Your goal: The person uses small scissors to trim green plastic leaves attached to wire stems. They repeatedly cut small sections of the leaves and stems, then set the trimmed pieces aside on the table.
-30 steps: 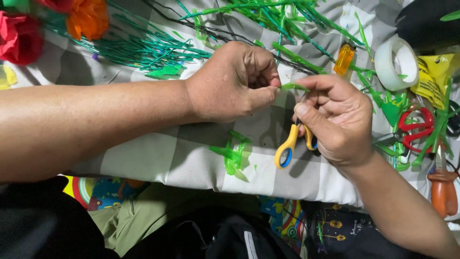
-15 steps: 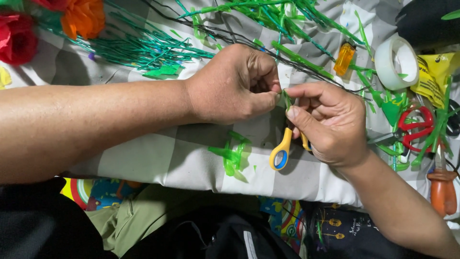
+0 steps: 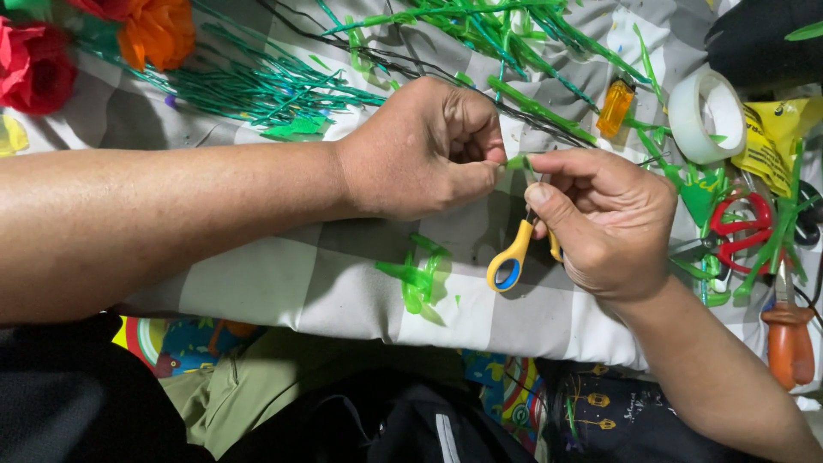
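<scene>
Two hands meet over one small green strip (image 3: 517, 161), pinched right between them above the checked cloth (image 3: 343, 283) near the middle of the view. The left hand (image 3: 420, 150) is curled into a loose fist, thumb and forefinger pressed together on the strip's near end, which keeps it taut. The right hand (image 3: 613, 223) grips the other end with thumb against forefinger, and it also has the yellow-handled scissors (image 3: 514, 261) tucked under its fingers, handle loop hanging down toward the cloth, probably so the tool is ready without being put down. Whether the blades are parted is hard to say; the fingers hide them. Just below the hands lies a scrap of green offcuts (image 3: 418, 279). Beyond the knuckles spreads a bundle of green stems (image 3: 257, 90), with red and orange paper flowers (image 3: 159, 30) at the far left. To the right sit a roll of clear tape (image 3: 705, 116), red-handled scissors (image 3: 741, 231) and an orange-handled tool (image 3: 789, 343), all within reach.
</scene>
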